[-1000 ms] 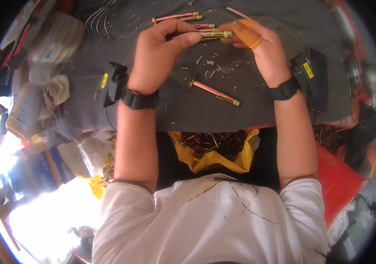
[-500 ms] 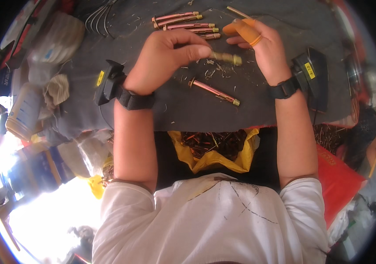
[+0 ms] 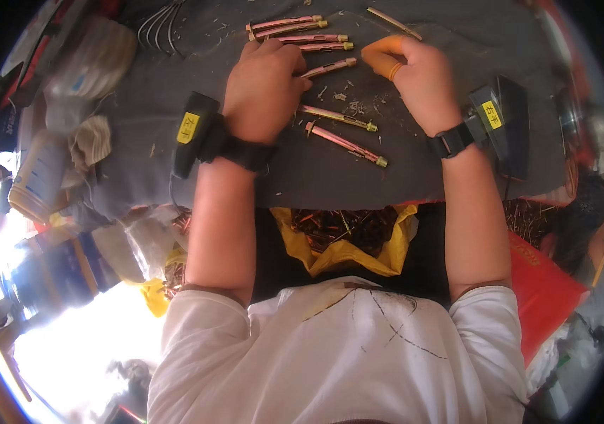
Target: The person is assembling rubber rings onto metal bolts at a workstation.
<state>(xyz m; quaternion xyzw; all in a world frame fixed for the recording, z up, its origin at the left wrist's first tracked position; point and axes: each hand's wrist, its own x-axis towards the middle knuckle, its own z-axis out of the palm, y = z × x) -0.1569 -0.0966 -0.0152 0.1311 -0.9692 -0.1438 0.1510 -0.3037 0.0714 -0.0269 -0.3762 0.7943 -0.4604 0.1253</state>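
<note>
My left hand [image 3: 263, 92] is closed at the near side of a row of metal anchor bolts. Its thumb and fingers pinch the head end of a tilted anchor bolt [image 3: 336, 66]; that end is hidden under them. Orange covers wrap fingers of my right hand [image 3: 418, 81], which hovers beyond the bolts' nut ends. Its covered fingertips come together with nothing visible between them. Several pinkish anchor bolts [image 3: 295, 27] with yellowish nuts lie farther back. Nearer me rest a yellowish anchor bolt [image 3: 341, 117] and a pink anchor bolt [image 3: 348, 145], both slanting down to the right.
A dark cloth [image 3: 210, 191] covers the table, with small shavings [image 3: 351, 106] scattered on it. A thin rod [image 3: 394, 23] lies behind my right hand, and a wire whisk-like tool [image 3: 162, 28] at far left. Below the edge, a yellow bag [image 3: 344, 260] holds many metal pieces.
My left hand has set the yellowish bolt down above the pink one and moved back-left to the row. The row's nearest bolt is now tilted. My right hand's fingers have drawn together.
</note>
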